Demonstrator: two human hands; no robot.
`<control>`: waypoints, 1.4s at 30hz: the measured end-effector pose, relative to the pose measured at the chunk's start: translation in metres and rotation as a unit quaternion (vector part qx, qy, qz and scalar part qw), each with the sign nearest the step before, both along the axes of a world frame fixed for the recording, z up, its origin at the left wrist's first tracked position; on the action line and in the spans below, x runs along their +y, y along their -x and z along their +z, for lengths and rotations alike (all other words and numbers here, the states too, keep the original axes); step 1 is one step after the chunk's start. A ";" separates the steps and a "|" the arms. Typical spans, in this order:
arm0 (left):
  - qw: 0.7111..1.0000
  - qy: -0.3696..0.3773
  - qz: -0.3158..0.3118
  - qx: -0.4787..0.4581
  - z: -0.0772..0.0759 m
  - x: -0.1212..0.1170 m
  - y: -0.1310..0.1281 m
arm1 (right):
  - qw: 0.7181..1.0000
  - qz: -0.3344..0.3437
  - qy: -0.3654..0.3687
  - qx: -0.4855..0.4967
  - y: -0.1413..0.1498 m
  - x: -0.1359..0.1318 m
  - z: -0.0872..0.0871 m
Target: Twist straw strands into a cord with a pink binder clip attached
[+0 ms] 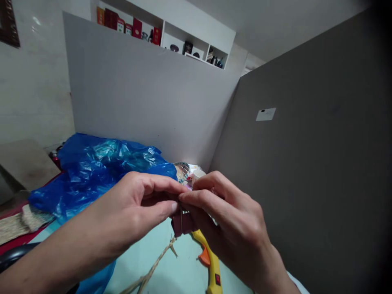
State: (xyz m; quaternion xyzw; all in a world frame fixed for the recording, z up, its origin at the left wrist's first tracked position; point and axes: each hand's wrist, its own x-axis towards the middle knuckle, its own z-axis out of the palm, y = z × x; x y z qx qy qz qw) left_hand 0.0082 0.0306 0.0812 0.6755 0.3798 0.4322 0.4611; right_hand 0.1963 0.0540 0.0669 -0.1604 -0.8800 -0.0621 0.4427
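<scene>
My left hand point(137, 208) and my right hand point(226, 220) meet above a pale green table point(180, 269), fingertips pinched together on a small thin item between them. A small dark pink piece point(179, 225) shows just under the pinch, with a thin strand running down from the fingers. A length of tan twine point(153, 267) trails from below the hands toward the near edge. A yellow glue gun point(211, 265) with an orange trigger lies on the table under my right hand.
A crumpled blue plastic bag point(101, 167) fills the left of the table. Grey partition boards point(147, 102) stand behind and to the right. A white cup point(197, 174) and a patterned object point(183, 169) sit in the far corner. Woven tan material point(18, 224) lies at far left.
</scene>
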 end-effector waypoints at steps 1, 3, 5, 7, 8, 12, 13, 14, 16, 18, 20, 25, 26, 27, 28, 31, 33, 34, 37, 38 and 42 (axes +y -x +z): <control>1.000 0.001 -0.010 -0.001 0.000 0.000 -0.001 | 1.000 -0.005 -0.010 -0.008 0.000 0.001 0.000; 1.000 -0.001 -0.016 -0.002 0.001 0.001 -0.002 | 1.000 0.002 -0.003 -0.005 0.001 0.004 0.001; 1.000 -0.010 -0.005 0.004 0.001 0.001 -0.003 | 0.999 0.019 0.042 0.024 0.002 0.008 0.001; 1.000 -0.020 0.006 0.017 0.000 0.003 -0.003 | 0.992 0.028 0.106 0.058 0.003 0.010 0.001; 0.999 -0.026 0.014 0.024 0.000 0.003 -0.003 | 0.987 0.033 0.139 0.070 0.004 0.010 0.001; 0.998 -0.049 0.034 0.034 -0.005 0.006 -0.002 | 0.955 0.078 0.269 0.101 0.006 0.007 0.000; 0.997 -0.051 0.037 0.033 -0.006 0.007 -0.002 | 0.942 0.097 0.302 0.110 0.006 0.007 0.000; 0.997 -0.051 0.039 0.032 -0.008 0.008 -0.003 | 0.927 0.116 0.335 0.118 0.007 0.007 0.000; 0.997 -0.050 0.045 0.029 -0.010 0.010 -0.003 | 0.898 0.146 0.393 0.130 0.007 0.008 0.002; 0.997 -0.055 0.058 0.013 -0.012 0.012 -0.004 | 0.881 0.156 0.425 0.140 0.007 0.010 0.003; 0.995 -0.060 0.082 -0.018 -0.014 0.013 -0.005 | 0.877 0.151 0.431 0.151 0.005 0.015 0.004; 0.982 -0.034 0.159 -0.098 -0.011 0.013 -0.009 | 0.867 0.173 0.443 0.152 0.001 0.030 -0.002; 0.980 -0.027 0.162 -0.109 -0.011 0.012 -0.010 | 0.864 0.181 0.447 0.146 0.001 0.033 -0.004; 0.980 -0.019 0.159 -0.119 -0.010 0.011 -0.011 | 0.863 0.187 0.448 0.141 0.001 0.035 -0.005; 0.980 -0.011 0.153 -0.125 -0.010 0.011 -0.012 | 0.866 0.192 0.442 0.133 0.001 0.037 -0.006; 0.983 -0.006 0.138 -0.123 -0.012 0.010 -0.012 | 0.898 0.177 0.387 0.110 0.003 0.038 -0.007; 0.984 -0.020 0.139 -0.108 -0.015 0.011 -0.012 | 0.919 0.149 0.352 0.097 0.004 0.037 -0.007; 0.984 -0.030 0.142 -0.100 -0.016 0.012 -0.011 | 0.926 0.134 0.341 0.092 0.004 0.036 -0.007; 0.986 -0.051 0.140 -0.071 -0.020 0.016 -0.011 | 0.935 0.115 0.324 0.083 0.006 0.033 -0.007; 0.989 -0.052 0.127 -0.053 -0.021 0.017 -0.011 | 0.936 0.114 0.322 0.081 0.007 0.033 -0.007; 0.999 0.007 0.039 0.008 -0.021 0.021 -0.010 | 0.930 0.129 0.337 0.063 0.005 0.036 -0.009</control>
